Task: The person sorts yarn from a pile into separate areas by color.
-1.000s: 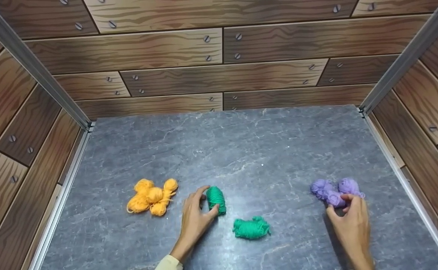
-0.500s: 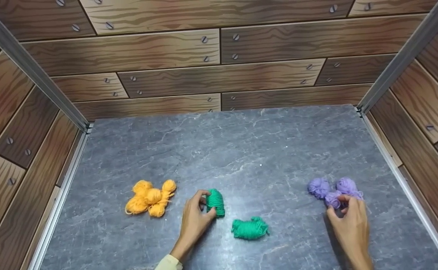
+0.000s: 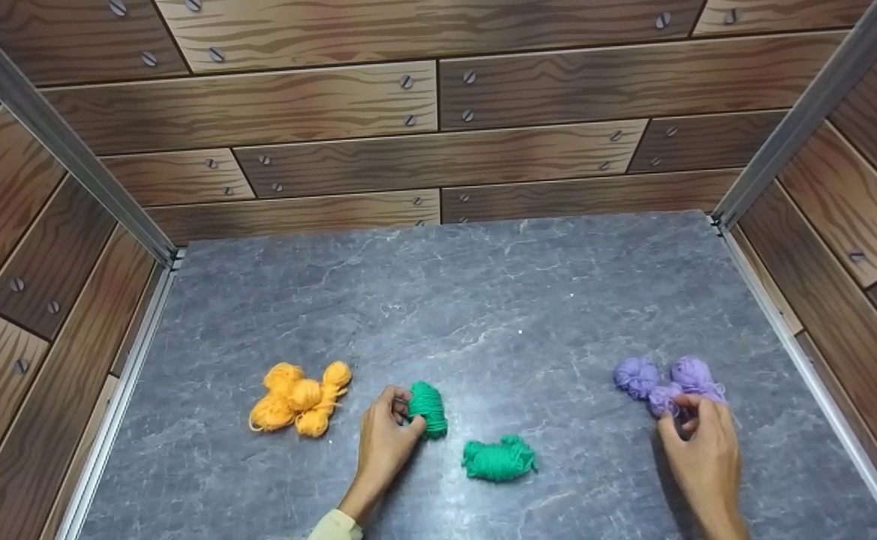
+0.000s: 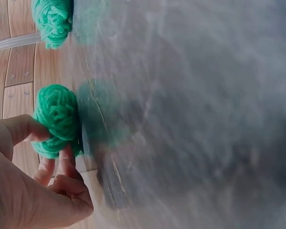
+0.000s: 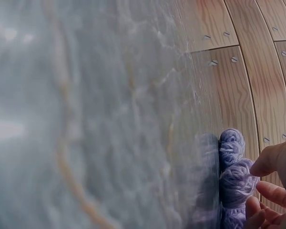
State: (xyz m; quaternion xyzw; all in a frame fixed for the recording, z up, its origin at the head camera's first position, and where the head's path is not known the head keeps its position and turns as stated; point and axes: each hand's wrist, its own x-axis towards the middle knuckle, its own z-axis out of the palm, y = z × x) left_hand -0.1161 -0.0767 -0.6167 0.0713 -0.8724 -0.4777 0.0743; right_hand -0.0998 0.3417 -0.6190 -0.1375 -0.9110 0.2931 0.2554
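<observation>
My left hand (image 3: 388,433) holds a wound green yarn bundle (image 3: 427,409) by its left side. In the left wrist view the thumb lies against this green yarn bundle (image 4: 57,112) with fingertips under it. A second green yarn bundle (image 3: 500,458) lies to the right and nearer to me. On the right, several purple yarn balls (image 3: 637,376) sit in a cluster. My right hand (image 3: 708,444) pinches the nearest purple yarn ball (image 3: 663,401) between thumb and forefinger. The right wrist view shows the fingertips at the side of that purple yarn ball (image 5: 238,180), its other fingers curled.
A cluster of orange yarn balls (image 3: 303,394) lies left of my left hand. The grey marbled table (image 3: 438,300) has wood-patterned panels (image 3: 333,161) at the back and both sides, with metal rails (image 3: 821,375) along its side edges.
My left hand has drawn in on the green yarn bundle, which shifts slightly toward me. The right hand stays at the purple yarn, its thumb and forefinger a little closer together. The head view drifts slightly.
</observation>
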